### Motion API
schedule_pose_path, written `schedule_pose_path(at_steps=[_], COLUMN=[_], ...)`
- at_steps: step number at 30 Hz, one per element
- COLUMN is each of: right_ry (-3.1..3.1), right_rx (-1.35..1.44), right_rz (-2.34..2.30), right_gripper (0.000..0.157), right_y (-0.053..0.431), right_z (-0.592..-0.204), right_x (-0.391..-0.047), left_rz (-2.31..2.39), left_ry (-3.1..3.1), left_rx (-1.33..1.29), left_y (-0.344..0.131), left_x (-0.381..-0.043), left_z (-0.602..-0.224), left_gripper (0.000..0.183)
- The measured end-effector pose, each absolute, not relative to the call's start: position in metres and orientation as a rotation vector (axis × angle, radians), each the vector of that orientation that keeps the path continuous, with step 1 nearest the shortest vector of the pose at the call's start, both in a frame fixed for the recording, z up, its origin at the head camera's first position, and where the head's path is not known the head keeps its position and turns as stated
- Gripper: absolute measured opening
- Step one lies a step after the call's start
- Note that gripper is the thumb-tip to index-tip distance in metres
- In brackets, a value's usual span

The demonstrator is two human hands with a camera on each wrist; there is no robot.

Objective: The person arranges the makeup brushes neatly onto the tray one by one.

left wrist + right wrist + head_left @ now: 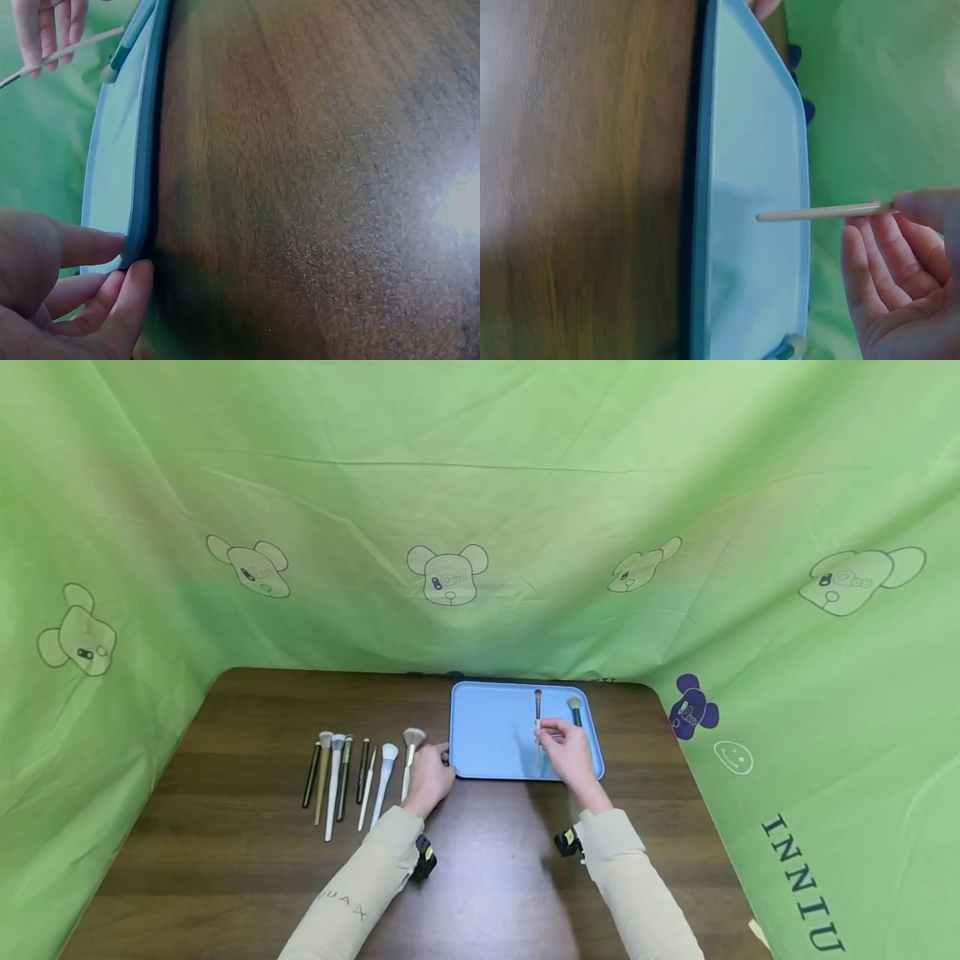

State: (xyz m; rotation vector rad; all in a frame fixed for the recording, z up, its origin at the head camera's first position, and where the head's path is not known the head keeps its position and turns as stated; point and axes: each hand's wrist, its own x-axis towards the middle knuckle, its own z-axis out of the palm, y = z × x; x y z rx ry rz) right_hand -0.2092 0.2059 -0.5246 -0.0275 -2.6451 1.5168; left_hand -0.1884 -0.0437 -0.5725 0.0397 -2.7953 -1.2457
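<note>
Over the right half of a blue tray [491,735], my right hand [567,755] pinches a slim makeup brush [537,700] by its pale handle. Its dark bristle end points toward the back in the head view. In the right wrist view the handle [795,214] sticks out from between thumb and fingers, above the tray floor. My left hand [432,774] grips the tray's front left corner, thumb on the rim and fingers against the outside, as the left wrist view shows. A green-handled brush [575,710] lies in the tray at the right, partly hidden by my right hand.
Left of the tray, several makeup brushes lie in a row on the brown wooden table [225,827]. Among them are a white brush [385,777] and a fan-shaped brush [412,742] beside my left hand. A green printed cloth [450,468] hangs around the table.
</note>
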Motion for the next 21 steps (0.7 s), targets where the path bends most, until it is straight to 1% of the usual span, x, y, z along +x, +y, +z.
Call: schedule_pose_path(at_steps=[5,13,21], right_ry=[-2.639,-2.651,-2.705], right_rx=[-0.098,-0.224,-0.324], right_rz=[1.451,1.330,1.247], right_gripper=[0.024,0.024,0.025], right_y=[0.216,0.226,0.238], right_z=[-0.523,-0.520,-0.530], right_x=[-0.213,-0.217,-0.229], left_rz=[-1.289,-1.272,-1.249], left_ry=[-2.809,-2.816,-2.808], left_rx=[0.089,0.095,0.117], left_y=[-0.044,-0.045,-0.043], left_x=[-0.189,-0.191,-0.195], left_z=[-0.571,-0.570,-0.566], left_gripper=[0.042,0.036,0.037])
